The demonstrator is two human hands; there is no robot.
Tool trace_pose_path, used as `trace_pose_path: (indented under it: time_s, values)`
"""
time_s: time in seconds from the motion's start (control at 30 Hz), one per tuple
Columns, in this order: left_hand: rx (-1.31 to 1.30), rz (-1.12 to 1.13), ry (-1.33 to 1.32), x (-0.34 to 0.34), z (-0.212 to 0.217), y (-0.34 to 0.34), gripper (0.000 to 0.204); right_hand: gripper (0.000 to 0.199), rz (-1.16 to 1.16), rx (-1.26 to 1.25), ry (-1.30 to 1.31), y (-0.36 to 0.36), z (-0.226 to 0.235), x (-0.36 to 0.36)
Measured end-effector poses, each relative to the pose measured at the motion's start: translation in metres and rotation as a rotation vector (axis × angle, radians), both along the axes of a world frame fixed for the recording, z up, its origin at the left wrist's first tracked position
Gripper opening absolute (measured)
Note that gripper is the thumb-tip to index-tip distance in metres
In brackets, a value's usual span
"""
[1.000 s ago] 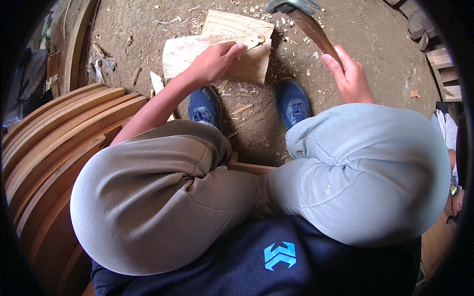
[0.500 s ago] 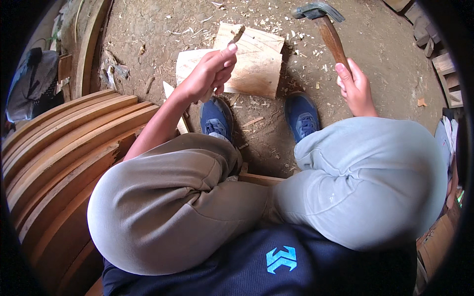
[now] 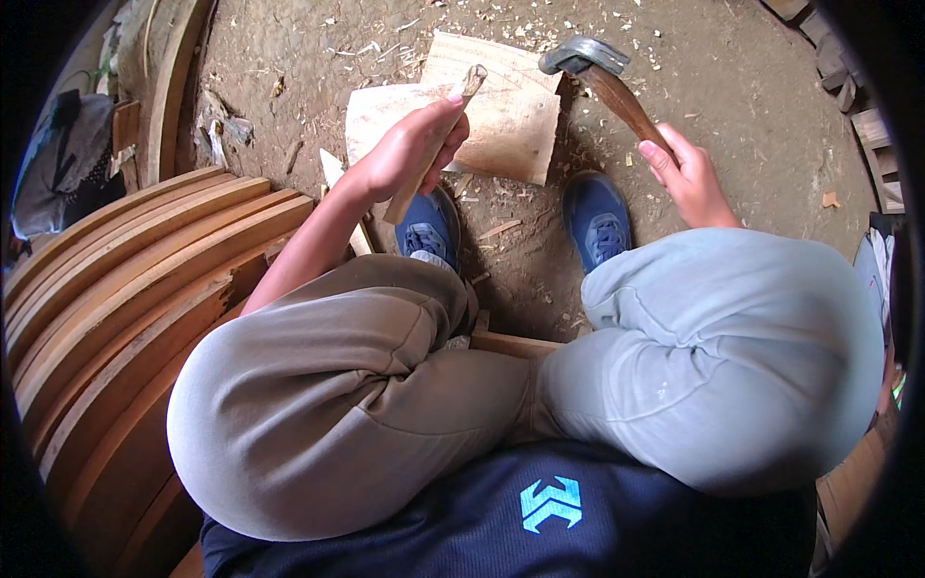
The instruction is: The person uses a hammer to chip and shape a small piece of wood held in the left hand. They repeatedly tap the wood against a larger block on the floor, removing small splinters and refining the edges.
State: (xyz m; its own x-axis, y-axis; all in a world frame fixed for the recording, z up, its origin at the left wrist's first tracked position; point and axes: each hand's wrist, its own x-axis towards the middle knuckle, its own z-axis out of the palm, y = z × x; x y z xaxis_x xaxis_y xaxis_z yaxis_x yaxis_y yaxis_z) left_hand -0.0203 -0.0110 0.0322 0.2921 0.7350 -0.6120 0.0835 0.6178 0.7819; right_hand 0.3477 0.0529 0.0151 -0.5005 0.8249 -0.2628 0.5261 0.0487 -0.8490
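My left hand [image 3: 412, 146] is closed round a short wooden stick [image 3: 403, 200], which slants up to the right. Its upper end looks uneven and darker, and its lower end is pale and squared. On the right, my right hand [image 3: 692, 173] grips the wooden handle of a claw hammer [image 3: 617, 96]. The metal head is raised and tilted to the left, apart from the stick. Beneath my left hand a pale wooden block [image 3: 511, 140] lies on the ground, with another pale board [image 3: 458, 56] at its far side.
Stacked curved planks [image 3: 145, 279] stand close on my left. My blue shoes [image 3: 597, 220] are planted just short of the block. Wood chips litter the dirt floor [image 3: 318, 67]. Cut wood pieces [image 3: 872, 130] line the right edge, and a dark cloth bag [image 3: 67, 159] sits far left.
The hammer head has come down and to the left, nearer the stick. My left hand has turned, so more of the stick shows, both its top end and its lower end.
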Motion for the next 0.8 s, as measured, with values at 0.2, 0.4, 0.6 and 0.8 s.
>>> trace_pose_path:
  time_s: [0.2, 0.4, 0.6, 0.8]
  values:
    - [-0.012, -0.076, 0.120, 0.006, 0.007, -0.004, 0.049, 0.034, 0.025, 0.010, 0.044, 0.001, 0.003, -0.002]
    - [-0.055, -0.055, 0.105, 0.009, 0.000, -0.003, 0.048, 0.033, 0.100, 0.153, -0.110, -0.003, 0.000, 0.004]
    - [-0.073, 0.006, 0.134, 0.002, 0.013, -0.004, 0.047, 0.035, 0.266, 0.535, -0.173, -0.003, -0.017, -0.004]
    - [-0.032, -0.028, 0.238, 0.006, 0.038, 0.001, 0.045, 0.043, 0.484, 0.606, -0.267, 0.009, -0.031, -0.033]
